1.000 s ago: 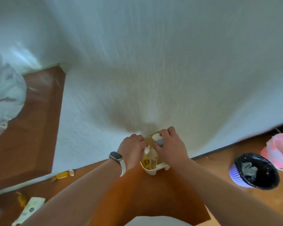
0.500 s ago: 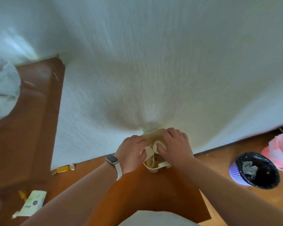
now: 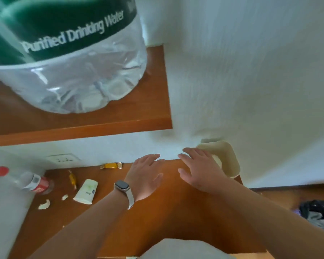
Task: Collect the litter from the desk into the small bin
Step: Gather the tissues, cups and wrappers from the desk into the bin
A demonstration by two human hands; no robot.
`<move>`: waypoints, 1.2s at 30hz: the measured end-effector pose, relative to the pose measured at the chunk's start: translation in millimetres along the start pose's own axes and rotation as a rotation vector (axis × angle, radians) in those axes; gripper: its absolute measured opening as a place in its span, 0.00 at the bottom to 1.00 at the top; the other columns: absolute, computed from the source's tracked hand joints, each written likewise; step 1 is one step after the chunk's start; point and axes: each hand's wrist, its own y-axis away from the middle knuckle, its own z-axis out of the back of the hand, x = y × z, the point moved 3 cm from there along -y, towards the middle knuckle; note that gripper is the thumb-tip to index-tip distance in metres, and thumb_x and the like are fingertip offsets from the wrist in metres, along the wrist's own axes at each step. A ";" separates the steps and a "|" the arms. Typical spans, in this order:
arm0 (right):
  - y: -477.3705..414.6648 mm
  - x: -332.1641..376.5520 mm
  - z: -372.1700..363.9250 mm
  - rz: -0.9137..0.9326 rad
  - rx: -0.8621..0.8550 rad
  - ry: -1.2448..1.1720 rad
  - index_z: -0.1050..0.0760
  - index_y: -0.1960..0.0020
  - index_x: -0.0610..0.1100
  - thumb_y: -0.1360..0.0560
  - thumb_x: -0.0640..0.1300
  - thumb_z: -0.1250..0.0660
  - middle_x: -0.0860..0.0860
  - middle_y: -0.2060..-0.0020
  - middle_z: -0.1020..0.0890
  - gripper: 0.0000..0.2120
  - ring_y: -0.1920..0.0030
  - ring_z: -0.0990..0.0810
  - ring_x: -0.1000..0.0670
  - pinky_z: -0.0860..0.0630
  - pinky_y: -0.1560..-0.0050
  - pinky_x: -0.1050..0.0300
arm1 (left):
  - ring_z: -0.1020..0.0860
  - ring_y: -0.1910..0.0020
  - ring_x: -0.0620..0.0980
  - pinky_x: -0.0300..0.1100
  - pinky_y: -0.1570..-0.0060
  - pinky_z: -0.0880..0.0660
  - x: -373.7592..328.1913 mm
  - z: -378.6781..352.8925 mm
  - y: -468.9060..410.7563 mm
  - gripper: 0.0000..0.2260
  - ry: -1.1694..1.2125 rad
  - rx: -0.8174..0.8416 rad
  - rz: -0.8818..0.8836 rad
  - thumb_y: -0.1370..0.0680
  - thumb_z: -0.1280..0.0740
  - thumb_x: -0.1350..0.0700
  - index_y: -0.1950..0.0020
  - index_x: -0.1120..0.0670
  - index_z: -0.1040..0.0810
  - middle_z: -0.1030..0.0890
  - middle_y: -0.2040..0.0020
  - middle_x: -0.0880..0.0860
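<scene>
Overhead at ten o'clock, a jug (image 3: 67, 53) reads "Purified Drinking Water". Both hands hover open and empty over the desk (image 3: 166, 212): left hand (image 3: 145, 176) spread flat, right hand (image 3: 198, 169) beside the bin (image 3: 226, 157) at two o'clock. Wrappers (image 3: 110, 165), a packet (image 3: 85, 191) and a bottle (image 3: 24, 181) lie at nine o'clock.

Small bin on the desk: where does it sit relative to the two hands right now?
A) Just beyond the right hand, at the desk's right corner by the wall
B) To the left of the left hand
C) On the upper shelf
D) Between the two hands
A: the small bin stands at the desk's right corner against the wall, partly behind the open right hand; the left hand is further left.
</scene>
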 end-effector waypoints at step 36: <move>-197.4 322.8 -202.2 0.415 0.596 0.272 0.47 0.22 0.49 0.22 0.44 0.35 0.45 0.21 0.46 0.33 0.22 0.50 0.43 0.46 0.26 0.42 | 0.29 0.36 0.52 0.47 0.39 0.28 370.5 -79.1 202.1 0.19 0.324 0.143 0.578 0.20 0.38 0.52 0.29 0.50 0.33 0.28 0.34 0.50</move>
